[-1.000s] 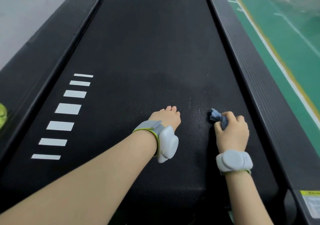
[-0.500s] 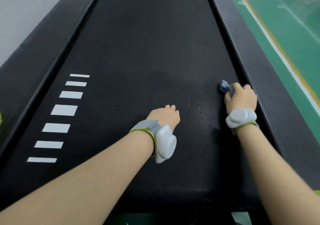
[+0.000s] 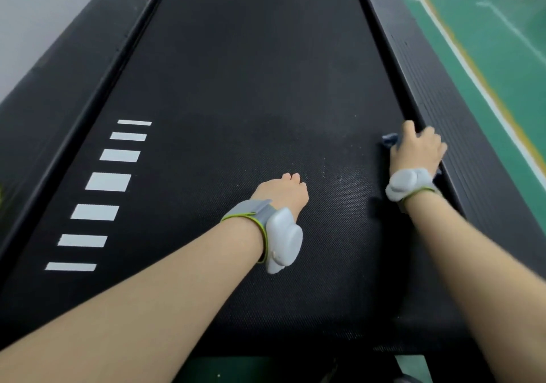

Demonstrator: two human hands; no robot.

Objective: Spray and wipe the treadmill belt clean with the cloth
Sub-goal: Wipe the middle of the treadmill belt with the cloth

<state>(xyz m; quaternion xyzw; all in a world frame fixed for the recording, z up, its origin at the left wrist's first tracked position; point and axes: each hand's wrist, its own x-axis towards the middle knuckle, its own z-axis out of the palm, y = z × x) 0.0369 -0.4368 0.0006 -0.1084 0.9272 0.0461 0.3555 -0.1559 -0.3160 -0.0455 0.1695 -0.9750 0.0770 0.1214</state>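
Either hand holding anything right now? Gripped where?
Right hand holds the blue cloth, bunched under its palm on the belt, a corner poking out on the left. Left hand holds nothing.

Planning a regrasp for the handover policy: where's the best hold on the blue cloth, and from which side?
Probably the crumpled end of the cloth poking out left of the right hand; the hand covers most of the rest. Come from above on the belt side, since the side rail crowds its right.
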